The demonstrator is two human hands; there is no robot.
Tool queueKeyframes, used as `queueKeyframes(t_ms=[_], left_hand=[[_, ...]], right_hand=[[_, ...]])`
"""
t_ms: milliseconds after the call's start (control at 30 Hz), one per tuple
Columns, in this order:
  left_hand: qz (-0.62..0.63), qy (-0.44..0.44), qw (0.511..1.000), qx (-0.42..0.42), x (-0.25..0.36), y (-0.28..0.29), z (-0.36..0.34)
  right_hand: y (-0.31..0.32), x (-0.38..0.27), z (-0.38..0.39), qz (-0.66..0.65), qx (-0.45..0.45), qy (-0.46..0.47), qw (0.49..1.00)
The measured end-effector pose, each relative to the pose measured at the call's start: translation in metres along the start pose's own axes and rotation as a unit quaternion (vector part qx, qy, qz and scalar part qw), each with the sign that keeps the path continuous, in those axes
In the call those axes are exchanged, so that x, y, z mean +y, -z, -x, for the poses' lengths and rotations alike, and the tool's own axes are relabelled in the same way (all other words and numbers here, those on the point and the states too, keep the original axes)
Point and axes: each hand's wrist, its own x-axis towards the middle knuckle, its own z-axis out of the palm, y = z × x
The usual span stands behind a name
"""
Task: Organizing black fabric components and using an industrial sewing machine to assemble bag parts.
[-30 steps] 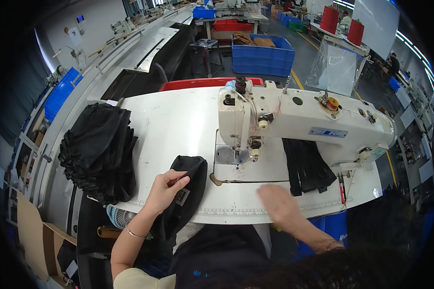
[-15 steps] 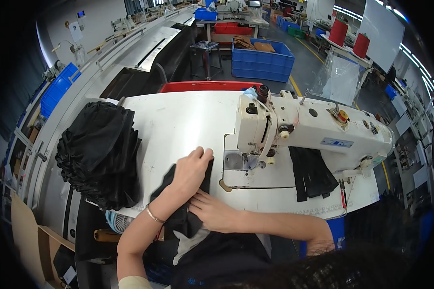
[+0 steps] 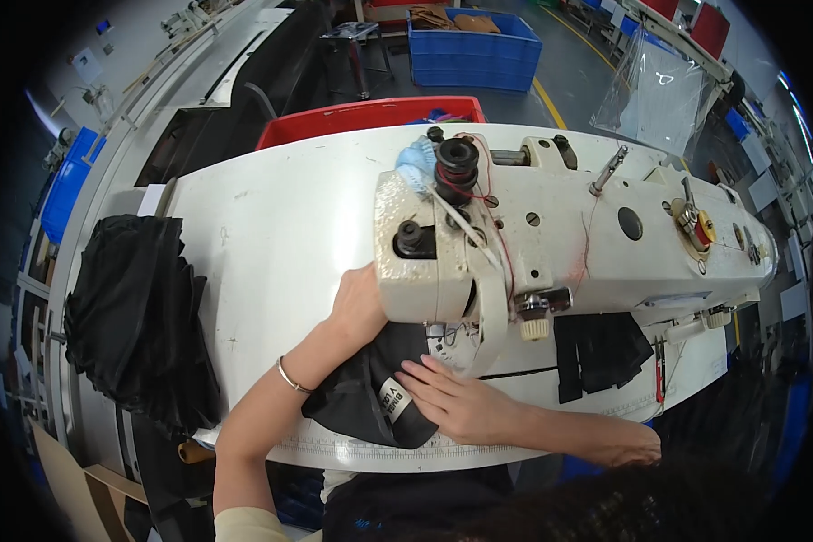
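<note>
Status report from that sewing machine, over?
Left hand at black fabric, fingertips hidden by machine head. Right hand on fabric, fingers spread beside white label.

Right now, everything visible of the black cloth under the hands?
The black cloth looks soft and creased, with a rounded near edge and a white printed label. It lies on the white table, its far end hidden by the sewing machine. The right hand touches it, fingers beside the label; the left hand appears against its far side.
</note>
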Motion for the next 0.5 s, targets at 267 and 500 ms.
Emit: queueKeyframes(t_ms=[267,500], left_hand=[[0.151,0.096,0.974,-0.142,-0.004,-0.002,-0.031],[0.224,0.162,0.947,-0.166,0.010,0.006,-0.043]], right_hand=[[-0.011,0.026,0.006,0.078,0.017,-0.047,0.996],[-0.006,0.017,0.010,0.014,0.022,-0.083,0.996]])
